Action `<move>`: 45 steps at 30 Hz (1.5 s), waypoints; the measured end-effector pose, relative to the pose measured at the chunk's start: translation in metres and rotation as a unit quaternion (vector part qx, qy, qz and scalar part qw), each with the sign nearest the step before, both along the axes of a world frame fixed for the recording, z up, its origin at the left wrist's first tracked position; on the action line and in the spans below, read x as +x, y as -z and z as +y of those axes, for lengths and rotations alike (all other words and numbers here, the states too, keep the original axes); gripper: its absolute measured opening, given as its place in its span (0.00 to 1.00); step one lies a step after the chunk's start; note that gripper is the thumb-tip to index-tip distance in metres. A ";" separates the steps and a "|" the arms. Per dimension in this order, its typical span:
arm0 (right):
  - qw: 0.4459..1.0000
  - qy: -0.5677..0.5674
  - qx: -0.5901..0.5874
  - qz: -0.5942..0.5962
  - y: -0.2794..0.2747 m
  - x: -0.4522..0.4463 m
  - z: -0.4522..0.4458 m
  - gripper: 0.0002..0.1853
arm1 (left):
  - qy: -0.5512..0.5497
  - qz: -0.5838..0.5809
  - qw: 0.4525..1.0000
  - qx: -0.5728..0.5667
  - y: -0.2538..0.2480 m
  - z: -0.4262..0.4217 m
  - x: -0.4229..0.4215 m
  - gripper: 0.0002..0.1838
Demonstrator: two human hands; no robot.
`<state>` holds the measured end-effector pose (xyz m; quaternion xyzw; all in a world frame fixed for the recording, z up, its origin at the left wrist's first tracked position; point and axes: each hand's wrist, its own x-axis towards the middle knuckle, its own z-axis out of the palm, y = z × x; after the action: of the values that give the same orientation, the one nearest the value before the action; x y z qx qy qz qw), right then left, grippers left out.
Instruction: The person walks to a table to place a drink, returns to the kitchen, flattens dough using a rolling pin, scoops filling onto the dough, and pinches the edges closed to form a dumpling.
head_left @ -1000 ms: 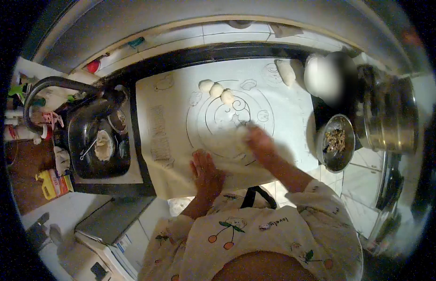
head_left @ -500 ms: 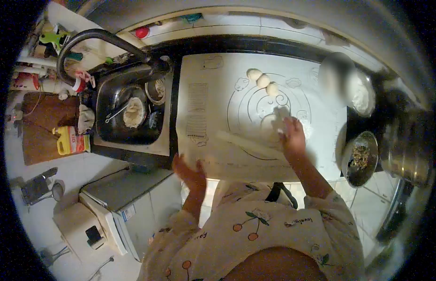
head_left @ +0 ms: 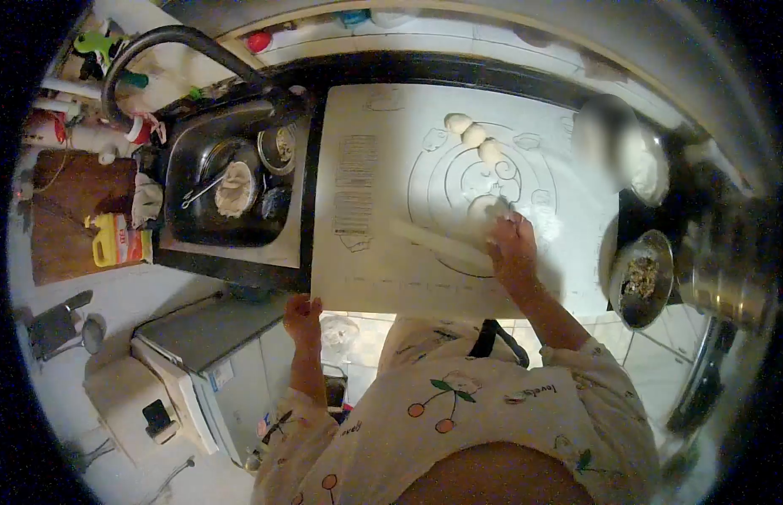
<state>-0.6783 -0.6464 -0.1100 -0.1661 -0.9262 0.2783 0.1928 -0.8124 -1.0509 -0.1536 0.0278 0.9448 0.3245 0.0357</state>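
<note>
Dough [head_left: 482, 208] is likely soft and stretchy, best held by its rim; through blur, any pinch by right hand [head_left: 515, 251] or left hand [head_left: 302, 315] cannot be told.

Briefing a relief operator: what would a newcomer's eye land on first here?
Probably the white mat, printed with circles, across the middle, and the three dough balls in a slanting row toward its far edge. Next, the right hand at a flat pale round on the mat, and the yellow jug left of the sink.
</note>
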 end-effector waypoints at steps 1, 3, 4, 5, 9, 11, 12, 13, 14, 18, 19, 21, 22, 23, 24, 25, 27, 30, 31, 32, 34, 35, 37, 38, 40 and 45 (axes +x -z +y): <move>1.000 0.011 -0.013 0.017 -0.001 -0.002 0.005 0.30 | 0.011 0.025 1.000 -0.009 0.004 0.000 -0.002 0.07; 0.996 0.040 -0.079 -0.004 0.021 -0.006 0.016 0.29 | -0.018 0.135 0.991 -0.015 0.014 0.010 -0.007 0.07; 0.992 0.055 -0.112 -0.014 0.023 -0.010 0.018 0.29 | -0.048 0.102 0.993 0.027 0.008 0.020 -0.010 0.09; 0.987 0.085 -0.137 -0.004 0.022 -0.011 0.018 0.25 | -0.080 0.067 0.992 0.069 -0.001 0.028 -0.012 0.12; 0.993 0.117 -0.004 -0.013 0.007 -0.020 0.032 0.07 | 0.032 0.102 0.986 0.131 -0.031 0.093 -0.014 0.15; 0.983 0.147 -0.082 -0.071 -0.017 -0.024 0.033 0.06 | 0.159 0.121 0.975 0.093 -0.026 0.116 -0.015 0.14; 0.974 0.162 -0.122 -0.099 -0.023 -0.023 0.032 0.05 | 0.194 0.090 0.972 0.096 -0.021 0.131 -0.013 0.13; 0.974 0.156 -0.120 -0.114 -0.023 -0.023 0.033 0.07 | 0.228 0.058 0.967 0.098 -0.018 0.147 -0.010 0.13; 0.973 0.149 -0.118 -0.129 -0.022 -0.024 0.035 0.10 | 0.256 0.037 0.960 0.108 -0.015 0.170 -0.007 0.10; 0.988 0.111 0.014 -0.108 -0.007 -0.030 0.025 0.26 | 0.415 0.056 0.895 0.155 -0.059 0.257 0.001 0.12; 0.989 0.039 0.068 -0.122 0.000 -0.032 0.026 0.34 | 0.415 0.033 0.890 0.188 -0.062 0.270 0.004 0.14; 0.992 0.040 0.024 -0.113 0.001 -0.031 0.022 0.34 | 0.416 -0.013 0.874 0.251 -0.064 0.287 0.011 0.20; 0.993 0.040 0.003 -0.110 -0.001 -0.030 0.021 0.34 | 0.431 0.000 0.877 0.212 -0.062 0.289 0.014 0.21; 0.995 0.034 0.048 -0.086 0.018 -0.028 0.023 0.31 | 0.444 0.015 0.879 0.174 -0.058 0.291 0.018 0.22; 0.991 0.052 -0.029 -0.116 0.026 -0.028 0.025 0.29 | 0.457 0.029 0.879 0.135 -0.054 0.292 0.020 0.23; 0.981 0.070 -0.104 -0.144 0.034 -0.029 0.027 0.28 | 0.467 0.014 0.874 0.131 -0.052 0.292 0.020 0.24; 0.964 0.096 -0.162 -0.189 0.039 -0.027 0.030 0.24 | 0.446 0.021 0.888 0.114 -0.049 0.292 0.024 0.26; 0.952 0.151 -0.180 -0.197 -0.004 -0.030 0.025 0.18 | 0.447 0.033 0.890 0.085 -0.049 0.292 0.026 0.31; 0.939 0.187 -0.234 -0.170 -0.017 -0.029 0.022 0.16 | 0.453 0.036 0.887 0.074 -0.050 0.290 0.027 0.33; 0.921 0.221 -0.287 -0.142 -0.022 -0.027 0.021 0.14 | 0.493 0.053 0.867 0.047 -0.051 0.285 0.029 0.35; 0.964 0.167 -0.196 -0.065 0.014 -0.012 0.023 0.14 | 0.565 0.084 0.821 -0.008 -0.054 0.269 0.036 0.39; 0.979 0.139 -0.148 -0.024 0.028 -0.007 0.025 0.14 | 0.562 0.073 0.823 -0.035 -0.050 0.259 0.042 0.40; 0.977 0.111 -0.128 -0.128 0.013 -0.010 0.024 0.18 | 0.557 0.051 0.824 -0.090 -0.042 0.245 0.053 0.44; 0.972 0.096 -0.117 -0.179 0.002 -0.011 0.024 0.19 | 0.546 0.046 0.830 -0.106 -0.043 0.244 0.056 0.44; 0.951 0.068 -0.142 -0.265 -0.016 -0.017 0.025 0.20 | 0.522 0.036 0.841 -0.138 -0.057 0.247 0.063 0.43; 0.969 0.051 -0.058 -0.233 0.001 -0.012 0.027 0.18 | 0.493 0.203 0.843 -0.072 -0.022 0.288 0.040 0.39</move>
<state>-0.6904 -0.6196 -0.1115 -0.2840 -0.9182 0.2750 -0.0244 -0.7723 -0.7625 -0.1315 0.5521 0.8136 0.1822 0.0002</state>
